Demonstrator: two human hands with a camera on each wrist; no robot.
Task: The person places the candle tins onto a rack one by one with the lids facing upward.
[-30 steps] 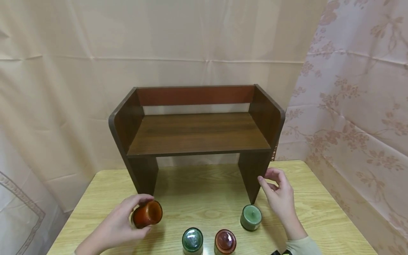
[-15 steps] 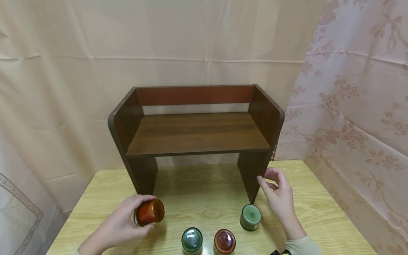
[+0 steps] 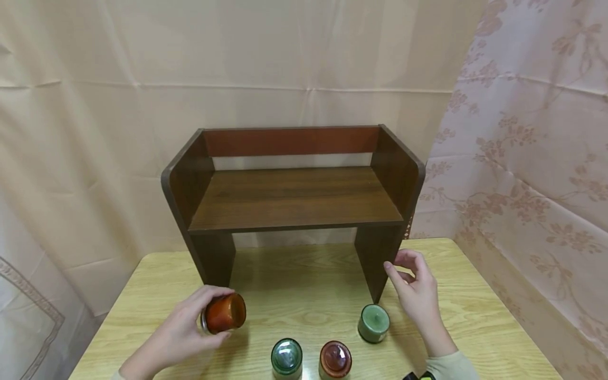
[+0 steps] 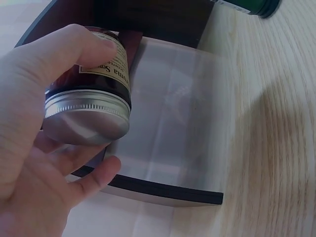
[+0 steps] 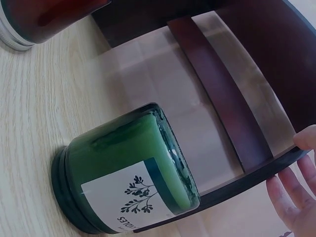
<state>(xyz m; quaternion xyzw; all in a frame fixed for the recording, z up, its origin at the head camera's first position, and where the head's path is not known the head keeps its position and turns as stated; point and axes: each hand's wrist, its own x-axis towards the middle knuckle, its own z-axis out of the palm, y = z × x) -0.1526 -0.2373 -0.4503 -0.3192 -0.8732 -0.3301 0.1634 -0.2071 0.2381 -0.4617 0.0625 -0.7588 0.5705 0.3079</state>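
Observation:
My left hand (image 3: 178, 330) grips an amber candle jar (image 3: 227, 314) between thumb and fingers, above the table's left part. The jar is tipped on its side, base to the right. In the left wrist view its silver screw lid (image 4: 89, 121) and printed label (image 4: 117, 64) show. At the right, my right hand (image 3: 418, 293) pinches the front edge of the dark brown wooden shelf's (image 3: 294, 198) right side panel, thumb on one face and fingers on the other. Beside that hand a green candle jar (image 3: 374, 323) stands, its white label (image 5: 131, 197) visible in the right wrist view.
Near the front edge of the wood-grain table (image 3: 475, 306) are a dark green jar (image 3: 287, 358) and a red-brown jar (image 3: 335, 360), bases up. A beige curtain (image 3: 294, 63) hangs behind the shelf, and a floral one (image 3: 532, 174) at the right.
My left hand has shifted the amber jar slightly right and up, turning it so more of its side and lid rim shows. The right hand and the shelf stay put.

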